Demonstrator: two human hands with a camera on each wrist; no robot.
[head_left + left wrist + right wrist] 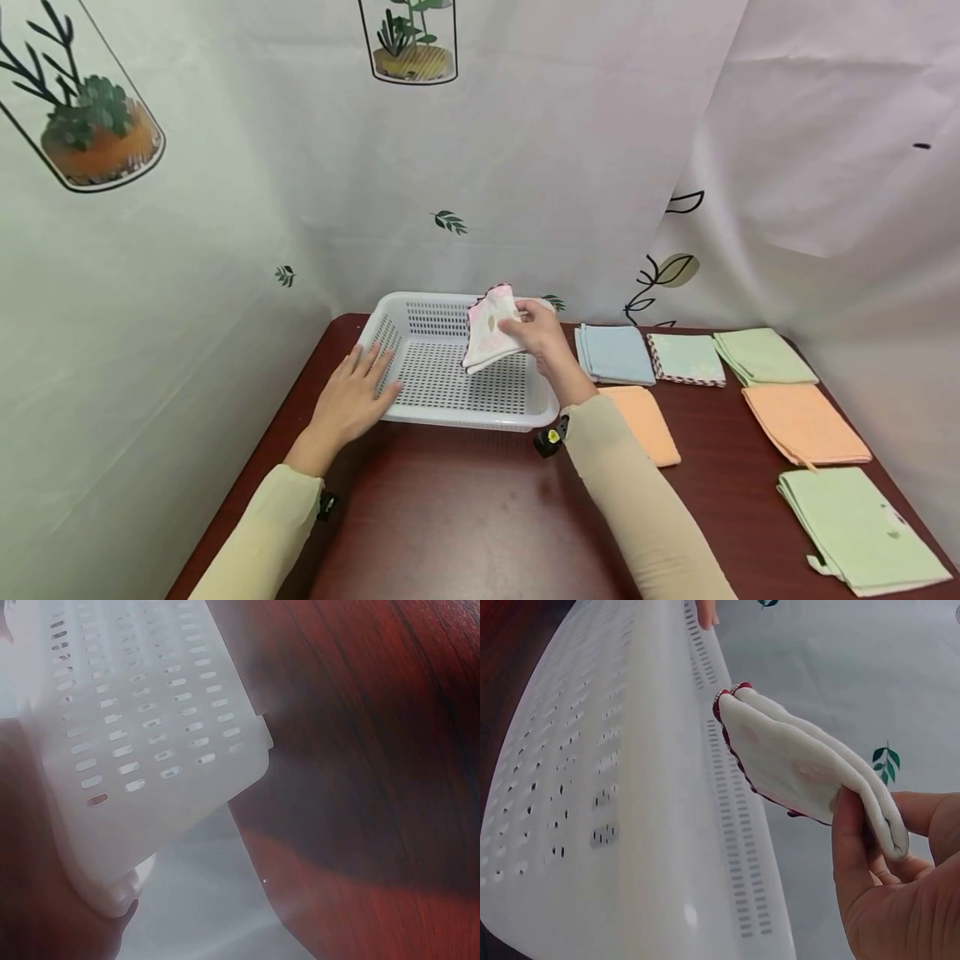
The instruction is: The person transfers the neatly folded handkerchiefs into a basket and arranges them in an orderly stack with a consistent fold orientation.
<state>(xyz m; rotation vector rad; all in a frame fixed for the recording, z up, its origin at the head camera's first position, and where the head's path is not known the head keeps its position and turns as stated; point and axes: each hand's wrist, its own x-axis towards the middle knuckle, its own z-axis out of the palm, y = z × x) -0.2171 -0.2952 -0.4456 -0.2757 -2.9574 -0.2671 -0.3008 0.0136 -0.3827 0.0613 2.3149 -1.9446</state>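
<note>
In the head view, a white perforated plastic basket [450, 414] stands at the back of the dark red table. My left hand [354, 398] rests on its left rim with the fingers spread and straight. Over the right part of the basket, my right hand [542, 335] pinches a small folded towel [489, 332], white and pink with a dark scalloped edge. The right wrist view shows the folded towel [795, 750] between thumb and fingers, its layers hanging slightly apart. The basket's slotted side [150, 727] fills much of the left wrist view.
Right of the basket lie folded towels: a blue one [617, 354], a pale green one with a checked edge [686, 358], green ones [765, 354] and orange ones [806, 422]. My right forearm partly covers one orange towel [645, 425]. Printed white sheeting [525, 167] hangs behind the table.
</note>
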